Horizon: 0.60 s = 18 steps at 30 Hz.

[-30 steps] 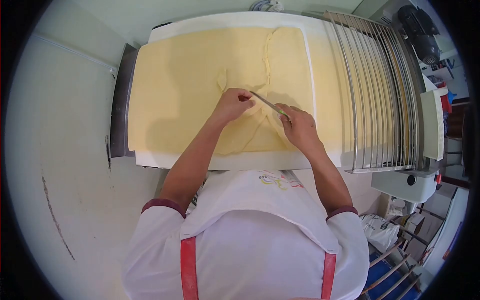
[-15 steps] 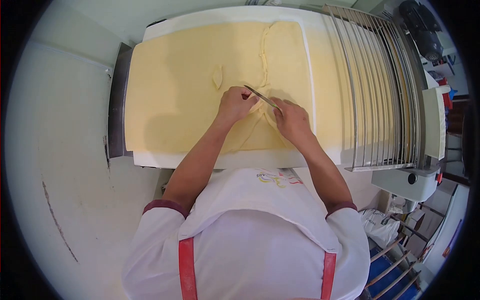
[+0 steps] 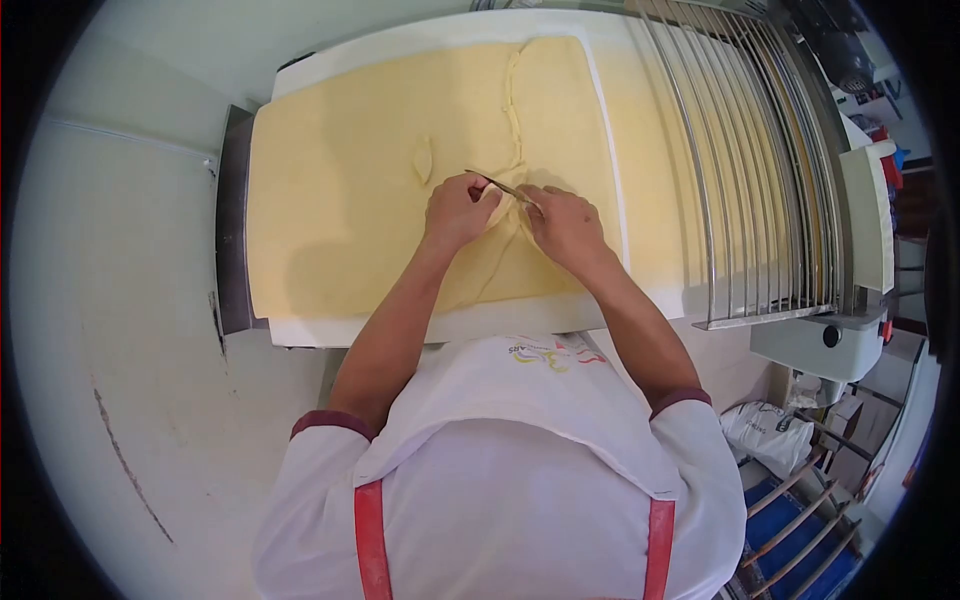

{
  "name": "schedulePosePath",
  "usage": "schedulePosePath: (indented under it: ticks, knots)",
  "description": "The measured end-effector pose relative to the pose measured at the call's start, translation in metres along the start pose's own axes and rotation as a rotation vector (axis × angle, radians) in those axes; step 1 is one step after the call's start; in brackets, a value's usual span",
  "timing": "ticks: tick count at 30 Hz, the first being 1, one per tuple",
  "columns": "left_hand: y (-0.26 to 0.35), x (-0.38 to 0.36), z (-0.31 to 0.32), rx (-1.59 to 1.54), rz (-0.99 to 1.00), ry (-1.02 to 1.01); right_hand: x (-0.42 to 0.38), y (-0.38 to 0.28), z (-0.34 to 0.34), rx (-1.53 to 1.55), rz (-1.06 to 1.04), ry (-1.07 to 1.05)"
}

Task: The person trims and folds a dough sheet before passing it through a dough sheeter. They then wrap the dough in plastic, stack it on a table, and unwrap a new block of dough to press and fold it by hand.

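A broad sheet of pale yellow dough [image 3: 340, 210] lies over the white work surface in front of me. A raised, uneven seam [image 3: 513, 105] crosses it from the far edge down to my hands. My right hand [image 3: 565, 225] is closed around a knife [image 3: 492, 183], whose blade points left toward my other hand. Fingers pinched, my left hand [image 3: 462, 210] grips a dough strip [image 3: 500, 208] beside the seam. A small loose dough piece [image 3: 422, 160] rests on the sheet, up and left of that hand.
On the right, a metal bar guard [image 3: 745, 170] stands over the belt of a machine, with a motor [image 3: 830, 45] behind it. A dark metal edge [image 3: 233, 220] bounds the left end. Below right are a white bag [image 3: 768, 435] and a rack [image 3: 800, 520].
The right hand and knife have moved left, nearer my left hand. The view has shifted slightly. The left hand still pinches the dough strip.
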State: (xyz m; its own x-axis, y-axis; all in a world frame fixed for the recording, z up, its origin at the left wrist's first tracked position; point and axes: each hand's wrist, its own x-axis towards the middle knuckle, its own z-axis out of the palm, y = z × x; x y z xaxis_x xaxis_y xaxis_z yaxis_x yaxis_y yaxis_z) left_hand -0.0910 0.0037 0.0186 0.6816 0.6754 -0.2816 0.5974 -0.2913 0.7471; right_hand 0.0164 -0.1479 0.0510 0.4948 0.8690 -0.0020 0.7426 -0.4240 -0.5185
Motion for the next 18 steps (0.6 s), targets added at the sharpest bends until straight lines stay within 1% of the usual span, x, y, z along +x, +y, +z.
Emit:
schedulePosePath:
  ticks: [3, 6, 9, 10, 13, 14, 16, 17, 18]
  knots:
    - [-0.007, 0.0, -0.005, -0.114, -0.043, 0.016, -0.024, 0.022, -0.003, -0.002, -0.05, 0.035]
    - [-0.019, -0.007, -0.013, -0.234, -0.009, 0.179, -0.041, 0.04, -0.022, 0.024, 0.049, -0.099]
    - [-0.021, -0.021, -0.024, -0.507, -0.047, 0.232, -0.041, 0.037, -0.035, 0.0, 0.002, -0.014]
    - [-0.017, -0.031, -0.027, -0.66, -0.124, 0.16, -0.042, 0.034, -0.031, -0.012, -0.18, 0.314]
    - [0.001, -0.072, -0.016, -0.917, -0.198, 0.029, -0.065, 0.014, -0.004, 0.416, -0.005, 0.431]
    - [0.002, -0.08, -0.007, -0.933, -0.193, -0.021, -0.073, 0.005, 0.013, 0.6, 0.034, 0.323]
    - [-0.001, -0.092, 0.01, -0.962, -0.191, -0.129, -0.084, -0.016, 0.025, 0.909, 0.25, 0.117]
    - [-0.006, -0.094, 0.016, -0.899, -0.17, -0.153, -0.09, -0.022, 0.029, 1.06, 0.364, 0.009]
    - [-0.01, -0.093, 0.02, -0.839, -0.146, -0.174, -0.092, -0.022, 0.034, 1.04, 0.383, 0.042]
